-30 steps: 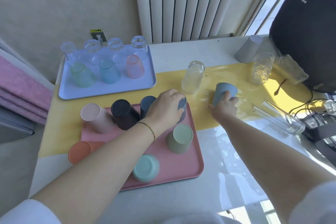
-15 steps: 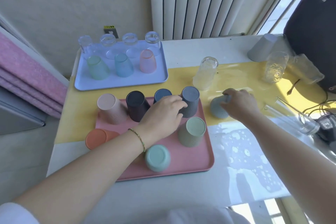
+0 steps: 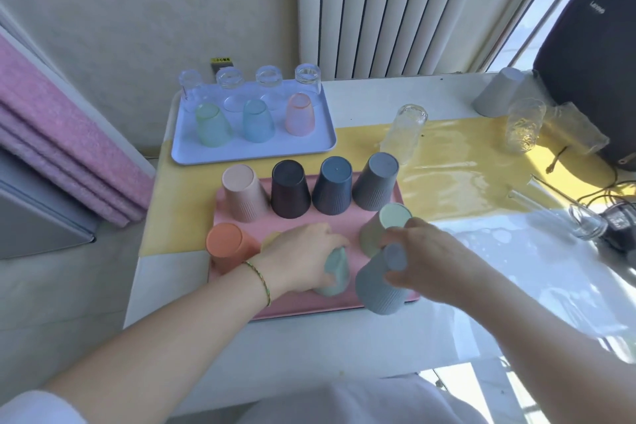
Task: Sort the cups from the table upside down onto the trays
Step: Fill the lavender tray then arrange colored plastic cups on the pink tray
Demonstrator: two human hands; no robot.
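A pink tray [image 3: 303, 222] holds several upturned ribbed cups: beige [image 3: 244, 193], dark maroon [image 3: 289, 189], navy [image 3: 333, 185], grey-blue [image 3: 375, 182], orange [image 3: 230, 246] and pale green [image 3: 383, 227]. My left hand [image 3: 303, 256] grips a teal cup [image 3: 334, 274] on the tray's front part. My right hand [image 3: 426, 260] holds a blue-grey cup [image 3: 378, 282] upside down at the tray's front right corner. A light-blue tray [image 3: 254, 151] behind carries upturned clear glasses and tinted cups. On the table stand a clear glass [image 3: 404, 132], a grey cup [image 3: 497, 91] and a patterned glass [image 3: 525, 129].
A black backpack [image 3: 592, 45] stands at the back right, with cables and a dark device [image 3: 619, 224] near the right edge. A glass jar [image 3: 564, 217] lies on its side there. A radiator is behind the table; pink fabric [image 3: 51, 148] is to the left.
My right hand carried the blue-grey cup from the yellow mat to the pink tray's front right corner, now upside down. My left hand let go of the grey-blue cup and took the teal cup.
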